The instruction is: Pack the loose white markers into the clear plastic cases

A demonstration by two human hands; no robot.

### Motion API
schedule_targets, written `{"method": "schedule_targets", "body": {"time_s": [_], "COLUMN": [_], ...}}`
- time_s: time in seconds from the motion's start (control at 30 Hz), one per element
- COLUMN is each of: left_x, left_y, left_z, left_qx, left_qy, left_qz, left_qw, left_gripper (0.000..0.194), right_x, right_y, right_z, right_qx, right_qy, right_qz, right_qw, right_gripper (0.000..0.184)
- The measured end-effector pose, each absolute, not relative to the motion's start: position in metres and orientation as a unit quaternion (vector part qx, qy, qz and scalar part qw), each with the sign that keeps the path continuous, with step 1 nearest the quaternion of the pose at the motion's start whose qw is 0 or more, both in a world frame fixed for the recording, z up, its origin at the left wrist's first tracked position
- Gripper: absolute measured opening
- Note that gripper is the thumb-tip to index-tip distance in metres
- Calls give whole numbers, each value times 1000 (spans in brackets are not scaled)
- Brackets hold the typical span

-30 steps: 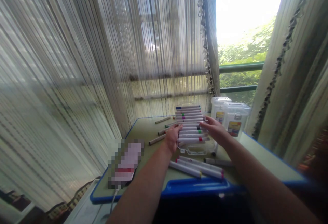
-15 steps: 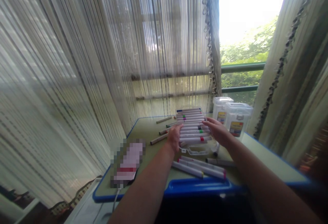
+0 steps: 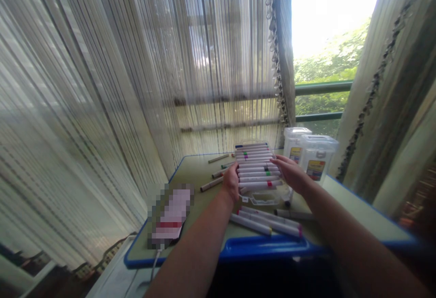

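Between my two hands is a clear plastic marker case (image 3: 260,199) lying open, its handle end toward me. Rows of white markers (image 3: 255,174) with coloured bands fill it crosswise. My left hand (image 3: 231,182) is closed around the left side, thumb up by the marker ends. On the right side, my right hand (image 3: 292,172) grips the edge, with its thumb over the marker ends. The fingers beneath the case are hidden. Several loose markers (image 3: 254,223) lie just in front of the case, and more loose markers (image 3: 211,183) lie to its left.
Two upright clear plastic cases with labels, the nearer case (image 3: 317,158) and the farther case (image 3: 295,142), stand at the back right. A blurred-out phone-like object (image 3: 173,211) with a white cable lies at the left. The table (image 3: 361,211) has a blue rim; curtains hang behind.
My left thumb has drawn back slightly from the marker ends toward the left edge. Both hands stay on the case, and the loose markers lie as before.
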State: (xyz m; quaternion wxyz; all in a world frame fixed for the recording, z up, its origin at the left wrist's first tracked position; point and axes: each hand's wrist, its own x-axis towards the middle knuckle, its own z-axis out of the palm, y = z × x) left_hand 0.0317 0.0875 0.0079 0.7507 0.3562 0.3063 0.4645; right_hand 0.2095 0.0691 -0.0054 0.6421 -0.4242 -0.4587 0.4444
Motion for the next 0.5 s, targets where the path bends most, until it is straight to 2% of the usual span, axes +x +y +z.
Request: {"method": "schedule_targets", "body": {"time_s": [0.2,0.27,0.4,0.5], "left_x": [30,28,26,25], "left_y": [87,88,91,91], "left_z": [7,7,9,11], "left_qx": [354,350,334,330], "left_qy": [316,323,316,297], "left_qz": [474,486,501,514], "left_qw": [742,733,733,734], "left_gripper": [31,31,30,31], "right_x": [212,213,210,203], "right_y": [69,66,44,13], "right_z": [-3,2,4,-19], "right_qx": [-461,-505,-577,-587], "right_qy": [-492,-518,-562,-595], "right_qz": [394,336,210,99], "right_qw": [624,604,554,540], "right_gripper": [25,27,43,37]}}
